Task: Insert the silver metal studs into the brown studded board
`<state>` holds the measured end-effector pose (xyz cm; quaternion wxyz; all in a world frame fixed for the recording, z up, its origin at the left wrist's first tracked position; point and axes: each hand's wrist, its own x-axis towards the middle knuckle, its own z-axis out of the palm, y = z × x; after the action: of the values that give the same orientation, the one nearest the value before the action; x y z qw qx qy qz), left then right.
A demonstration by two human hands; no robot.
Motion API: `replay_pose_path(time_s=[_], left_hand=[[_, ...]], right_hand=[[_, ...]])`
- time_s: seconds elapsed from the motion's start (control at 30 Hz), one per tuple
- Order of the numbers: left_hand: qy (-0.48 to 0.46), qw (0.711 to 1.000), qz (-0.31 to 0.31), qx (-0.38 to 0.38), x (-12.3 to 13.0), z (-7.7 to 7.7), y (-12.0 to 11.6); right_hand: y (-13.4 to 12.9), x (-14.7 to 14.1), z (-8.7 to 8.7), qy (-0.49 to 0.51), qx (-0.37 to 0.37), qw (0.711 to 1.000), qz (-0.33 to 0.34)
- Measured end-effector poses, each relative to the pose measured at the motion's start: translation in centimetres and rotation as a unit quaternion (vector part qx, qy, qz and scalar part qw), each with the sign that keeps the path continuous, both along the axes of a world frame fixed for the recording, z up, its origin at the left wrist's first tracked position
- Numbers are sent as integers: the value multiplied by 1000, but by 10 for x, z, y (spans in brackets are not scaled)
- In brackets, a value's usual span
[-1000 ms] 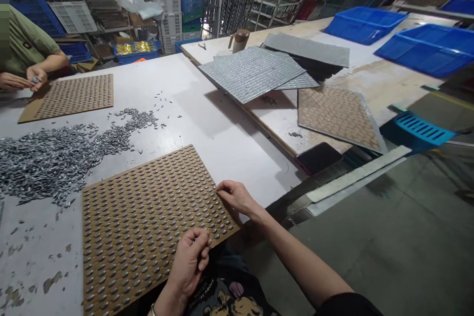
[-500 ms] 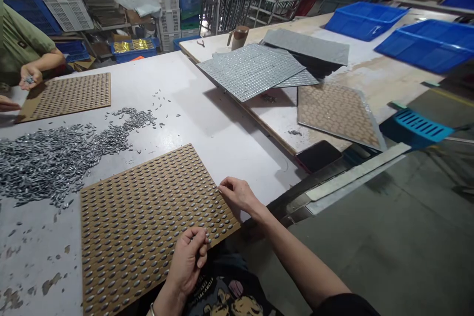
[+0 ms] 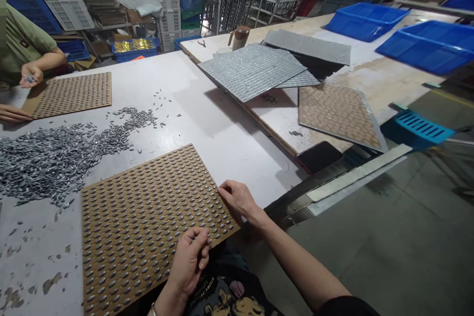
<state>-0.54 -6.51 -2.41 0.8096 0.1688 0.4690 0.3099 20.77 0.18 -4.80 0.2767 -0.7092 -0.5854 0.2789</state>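
Note:
In front of me a brown board (image 3: 148,202) lies on the table, covered with rows of small grey oval pieces set apart from one another. My right hand (image 3: 239,198) is at the board's right edge, thumb and fingertips pinched together there. Whatever they pinch is too small to make out. My left hand (image 3: 189,256) is curled closed over the board's near edge, palm side partly turned up, and its contents are hidden. A heap of loose grey oval pieces (image 3: 48,160) spreads over the table beyond the board's left side.
Across the table (image 3: 192,113), a person's hand (image 3: 31,76) holds several small pieces above another board (image 3: 79,94). To the right are silver striped sheets (image 3: 255,69), a brown patterned panel (image 3: 338,111), a phone (image 3: 320,157), a mug (image 3: 240,38) and blue trays (image 3: 365,22).
My right hand has shifted very slightly along the board's edge, still pinched. My left hand stays almost in place. The other person's lower hand has moved right onto their board.

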Motion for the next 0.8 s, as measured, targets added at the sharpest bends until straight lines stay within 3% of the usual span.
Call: replay_pose_path(time_s=[0.17, 0.37, 0.57, 0.8], left_hand=[[4, 1000, -8, 20, -5, 6, -3], [1, 1000, 9, 20, -8, 4, -3], [4, 1000, 19, 21, -9, 3, -2], [5, 1000, 19, 21, -8, 3, -2]], right_hand=[[10, -5, 8, -49, 65, 994, 76], [25, -9, 6, -75, 22, 984, 161], [31, -6, 1, -68, 35, 979, 191], [39, -5, 7, -81, 35, 964, 249]])
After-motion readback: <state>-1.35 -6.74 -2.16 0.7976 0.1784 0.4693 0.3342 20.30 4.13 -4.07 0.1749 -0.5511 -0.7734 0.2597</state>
